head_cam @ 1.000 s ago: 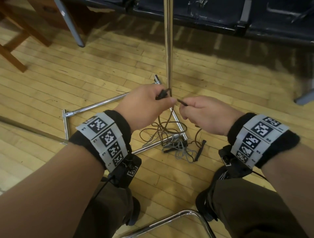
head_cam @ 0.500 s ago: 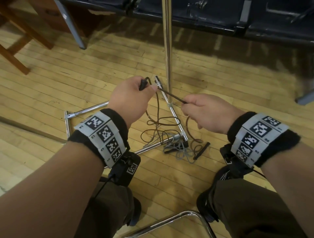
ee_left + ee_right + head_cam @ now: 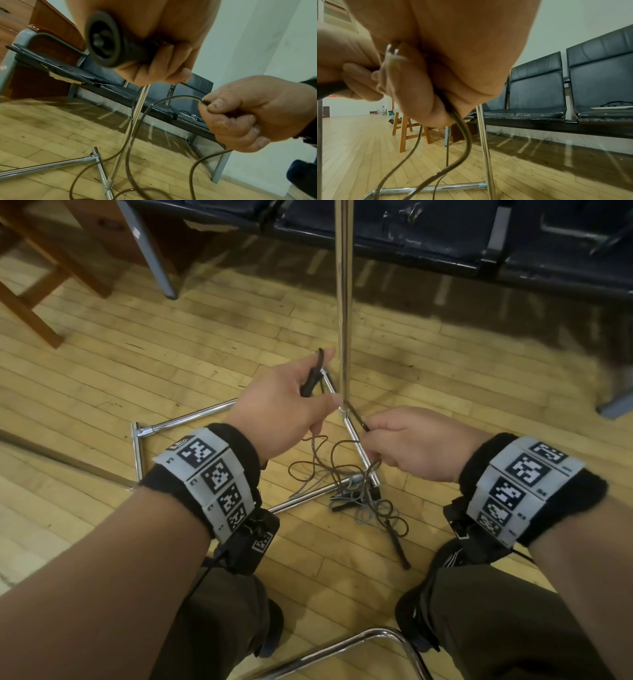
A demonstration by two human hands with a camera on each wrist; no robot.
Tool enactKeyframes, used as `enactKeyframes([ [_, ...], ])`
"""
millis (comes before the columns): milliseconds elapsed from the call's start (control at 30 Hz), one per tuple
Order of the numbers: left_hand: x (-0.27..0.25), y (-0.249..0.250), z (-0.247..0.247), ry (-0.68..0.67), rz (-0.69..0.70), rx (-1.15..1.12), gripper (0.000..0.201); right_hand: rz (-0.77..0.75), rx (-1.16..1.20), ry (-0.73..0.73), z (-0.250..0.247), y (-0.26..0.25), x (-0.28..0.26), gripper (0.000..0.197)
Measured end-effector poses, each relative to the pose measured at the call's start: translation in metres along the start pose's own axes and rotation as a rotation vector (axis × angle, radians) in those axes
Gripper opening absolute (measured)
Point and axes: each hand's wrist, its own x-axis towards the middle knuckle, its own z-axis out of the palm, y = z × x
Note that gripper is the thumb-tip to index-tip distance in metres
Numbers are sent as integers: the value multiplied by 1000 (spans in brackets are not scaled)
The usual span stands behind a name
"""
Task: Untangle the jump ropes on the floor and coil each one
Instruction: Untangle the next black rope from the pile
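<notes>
My left hand (image 3: 291, 402) grips a black jump-rope handle (image 3: 312, 380); the left wrist view shows the handle's round end (image 3: 104, 40) sticking out of my curled fingers. My right hand (image 3: 407, 446) pinches the dark brown cord (image 3: 354, 416) between thumb and fingers, also seen as the right hand (image 3: 247, 115) holding the cord (image 3: 171, 99). Loose brown loops (image 3: 329, 460) hang from both hands to the floor. A grey rope (image 3: 370, 508) lies tangled with them at the stand's corner. Another black handle (image 3: 399, 546) lies on the floor.
A chrome stand with a triangular floor frame (image 3: 191, 419) and an upright pole (image 3: 343, 302) rises between my hands. Dark bench seats (image 3: 445, 237) line the back, with wooden furniture legs (image 3: 30, 313) at the left. A chrome chair tube (image 3: 342, 648) curves by my knees.
My left hand carried the handle up and left, then came back right beside the pole. The right hand kept its pinch on the cord, and the loops and floor handle shifted.
</notes>
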Motion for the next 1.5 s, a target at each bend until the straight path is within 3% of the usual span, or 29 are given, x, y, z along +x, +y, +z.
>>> enactKeyframes([
  [67, -3, 2, 1, -128, 24, 41, 46, 0, 3, -12, 1, -2, 1, 29],
  [133, -5, 3, 4, -269, 53, 126, 15, -32, 55, -17, 1, -3, 2, 27],
  [200, -6, 3, 6, -280, 77, 186, 18, -72, 133, -19, 1, -5, 1, 26],
  [300, -2, 5, 0, -137, 67, 185, 24, -105, 170, 24, -1, -2, 0, 28],
  [467, 3, -4, -31, 303, -147, -220, 19, -24, 29, 69, -9, 15, -2, 34],
  [567, 4, -7, -30, 377, -170, -115, 22, -27, 50, 73, -7, 15, 0, 34],
  [633, 3, -5, -26, 323, -155, -79, 16, -29, 29, 62, -4, 11, 1, 35],
  [700, 0, -3, -20, 184, -128, -89, 13, -42, 19, 56, -3, 9, 3, 35],
  [767, -3, -3, -14, 93, -87, -32, 22, -58, 26, 48, -3, 7, 3, 35],
  [867, -2, -1, -10, 137, -75, 16, 56, -64, -7, -5, -3, 3, 2, 35],
  [933, -1, -1, -11, 160, -77, -8, 61, -54, -66, -30, -2, 2, 1, 35],
  [1033, -5, 3, -7, -75, 5, 54, 47, -82, -39, -18, -2, -1, 1, 35],
  [1100, -8, 6, -1, -243, 65, 140, 25, -129, 68, -5, -4, -2, 0, 34],
  [1167, -8, 8, 2, -273, 81, 140, 24, -162, 126, 22, -4, -1, 0, 33],
  [1267, -4, 9, 0, -134, 60, 21, 22, -141, 186, 37, -3, 4, 3, 29],
  [1400, 3, 2, -27, 271, -116, -375, 16, 70, 110, -4, -4, 24, 4, 35],
  [1500, 3, -8, -35, 380, -208, -409, 19, 132, 18, -13, -4, 33, 2, 36],
])
